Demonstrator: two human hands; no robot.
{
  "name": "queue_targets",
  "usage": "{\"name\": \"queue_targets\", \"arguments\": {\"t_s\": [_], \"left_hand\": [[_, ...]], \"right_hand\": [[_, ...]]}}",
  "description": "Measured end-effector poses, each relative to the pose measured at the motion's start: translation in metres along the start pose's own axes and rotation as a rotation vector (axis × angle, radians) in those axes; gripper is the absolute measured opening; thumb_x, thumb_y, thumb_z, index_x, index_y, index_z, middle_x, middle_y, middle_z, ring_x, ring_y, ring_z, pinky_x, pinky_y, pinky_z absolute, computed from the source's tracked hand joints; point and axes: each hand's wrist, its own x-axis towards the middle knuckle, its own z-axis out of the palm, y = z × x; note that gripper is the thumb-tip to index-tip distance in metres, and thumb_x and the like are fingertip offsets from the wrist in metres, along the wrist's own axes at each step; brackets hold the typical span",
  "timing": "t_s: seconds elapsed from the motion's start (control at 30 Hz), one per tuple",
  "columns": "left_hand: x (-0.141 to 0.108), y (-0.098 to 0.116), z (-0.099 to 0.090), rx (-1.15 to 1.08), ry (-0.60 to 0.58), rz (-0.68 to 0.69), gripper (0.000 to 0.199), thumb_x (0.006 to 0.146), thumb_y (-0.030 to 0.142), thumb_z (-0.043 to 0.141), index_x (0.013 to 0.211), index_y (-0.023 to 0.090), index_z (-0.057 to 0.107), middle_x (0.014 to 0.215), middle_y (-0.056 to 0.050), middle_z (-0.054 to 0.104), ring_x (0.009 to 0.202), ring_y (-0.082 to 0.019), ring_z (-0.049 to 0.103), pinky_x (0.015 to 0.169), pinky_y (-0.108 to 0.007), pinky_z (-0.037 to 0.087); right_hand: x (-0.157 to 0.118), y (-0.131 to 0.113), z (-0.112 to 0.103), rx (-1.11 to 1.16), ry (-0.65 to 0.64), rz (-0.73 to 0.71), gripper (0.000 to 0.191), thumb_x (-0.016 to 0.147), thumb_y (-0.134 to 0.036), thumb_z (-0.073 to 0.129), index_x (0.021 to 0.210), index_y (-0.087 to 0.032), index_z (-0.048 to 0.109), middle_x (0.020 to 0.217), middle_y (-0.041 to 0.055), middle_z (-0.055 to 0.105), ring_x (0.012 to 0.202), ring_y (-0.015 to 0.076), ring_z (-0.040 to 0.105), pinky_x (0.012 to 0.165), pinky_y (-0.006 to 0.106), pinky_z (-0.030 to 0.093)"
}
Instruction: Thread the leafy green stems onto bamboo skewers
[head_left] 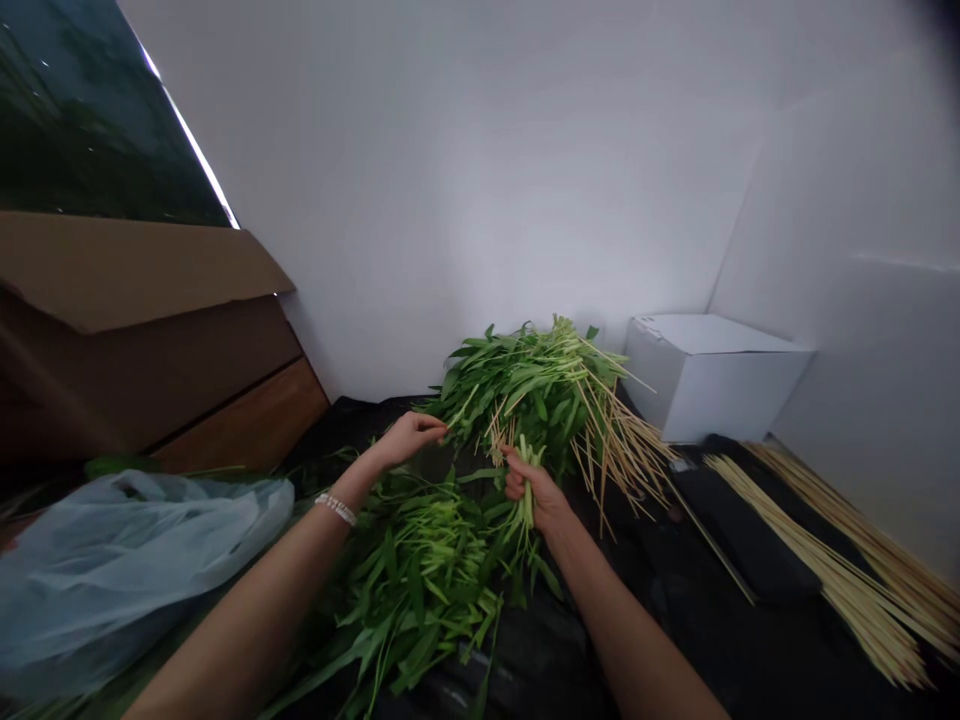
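Observation:
My right hand (536, 492) is wrapped round a bunch of cut leafy greens (527, 455), pale stem ends up and leaves hanging below the fist. To its left, my left hand (415, 438), with a pale bracelet at the wrist, has its fingertips pinched together. A thin green stem (459, 412) meets those fingertips. Below and between the hands lies a loose heap of leafy greens (442, 545). Behind them is a pile of greens (517, 370) with thin wooden sticks (626, 440) fanning out to the right.
On the left are a translucent plastic bag (142, 560) and an open cardboard box (135, 360). A white box (712, 370) stands at the back right against the wall. Bundles of long thin sticks (832, 570) lie on the right, beside a dark flat object (742, 530). Black sheeting (540, 640) covers the surface.

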Motion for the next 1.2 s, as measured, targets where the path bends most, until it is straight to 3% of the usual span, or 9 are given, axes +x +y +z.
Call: {"name": "queue_targets", "arguments": {"t_s": [0.17,0.3,0.4,0.53,0.6,0.77,0.93,1.07,1.2], "left_hand": [[-0.02,0.031,0.017,-0.037,-0.43,0.024,0.022,0.07,0.036,0.069,0.076,0.017,0.078,0.066,-0.004,0.072,0.06,-0.017,0.06,0.057,-0.024,0.043],[-0.033,0.038,0.031,0.042,-0.536,0.044,0.022,0.072,0.03,0.062,0.079,0.017,0.078,0.067,-0.001,0.071,0.06,-0.015,0.059,0.057,-0.023,0.041],[-0.036,0.033,0.037,0.1,-0.427,0.047,0.017,0.065,0.025,0.063,0.071,0.017,0.077,0.062,0.001,0.068,0.059,-0.014,0.056,0.056,-0.022,0.038],[-0.031,0.021,0.029,0.047,0.029,-0.064,0.02,0.065,0.03,0.058,0.062,0.016,0.072,0.056,0.001,0.062,0.06,-0.016,0.054,0.056,-0.024,0.039],[-0.031,0.015,0.017,0.007,0.14,-0.098,0.029,0.071,0.036,0.052,0.066,0.015,0.072,0.062,-0.002,0.065,0.067,-0.018,0.058,0.06,-0.025,0.042],[-0.039,-0.005,-0.021,-0.09,-0.149,-0.232,0.038,0.06,0.046,0.073,0.083,0.015,0.075,0.078,-0.006,0.074,0.074,-0.021,0.065,0.069,-0.029,0.05],[-0.024,-0.048,-0.059,0.103,0.324,-0.432,0.048,0.075,0.055,0.059,0.097,0.013,0.069,0.092,-0.013,0.073,0.082,-0.02,0.068,0.068,-0.027,0.052],[-0.021,-0.089,-0.064,0.391,0.344,-0.599,0.025,0.072,0.038,0.066,0.079,0.015,0.07,0.084,-0.015,0.072,0.087,-0.029,0.068,0.07,-0.033,0.051],[-0.036,-0.115,-0.051,0.681,0.334,-0.667,0.018,0.073,0.022,0.063,0.085,0.014,0.072,0.107,-0.024,0.068,0.112,-0.04,0.058,0.088,-0.05,0.045]], "right_hand": [[-0.002,-0.002,0.003,0.002,-0.025,-0.011,0.051,0.06,-0.029,0.084,0.106,-0.015,0.065,0.044,-0.0116,0.043,0.036,0.004,0.036,0.036,0.017,0.026],[-0.002,-0.002,0.004,0.011,-0.007,-0.015,0.049,0.059,-0.029,0.085,0.102,-0.014,0.067,0.046,-0.0103,0.046,0.036,0.0032,0.035,0.035,0.016,0.026],[-0.001,0.002,0.005,0.008,0.019,0.005,0.039,0.059,-0.031,0.085,0.09,-0.014,0.068,0.048,-0.0086,0.05,0.036,0.0025,0.035,0.035,0.015,0.027],[0.002,0.007,0.004,0.007,0.028,-0.01,0.029,0.062,-0.034,0.084,0.072,-0.014,0.064,0.048,-0.0064,0.052,0.036,0.0028,0.036,0.034,0.016,0.028],[0.003,0.007,0.002,0.033,0.038,-0.019,0.03,0.063,-0.035,0.083,0.07,-0.015,0.062,0.047,-0.0073,0.05,0.036,0.0028,0.036,0.034,0.015,0.029],[0.005,0.003,-0.006,0.088,0.045,0.014,0.028,0.068,-0.035,0.081,0.074,-0.016,0.062,0.048,-0.0083,0.049,0.036,0.0025,0.038,0.035,0.014,0.03],[0.005,0.007,-0.008,0.079,0.104,0.069,0.028,0.072,-0.038,0.079,0.073,-0.016,0.063,0.056,-0.0034,0.06,0.041,0.0048,0.048,0.037,0.015,0.037],[0.006,0.008,-0.01,0.046,0.203,0.105,0.034,0.073,-0.041,0.078,0.062,-0.016,0.056,0.076,0.0023,0.072,0.048,0.0082,0.058,0.044,0.02,0.046],[0.007,0.008,-0.013,0.056,0.196,0.104,0.036,0.073,-0.042,0.077,0.061,-0.017,0.054,0.075,0.0015,0.072,0.049,0.0106,0.06,0.046,0.023,0.048]]}}
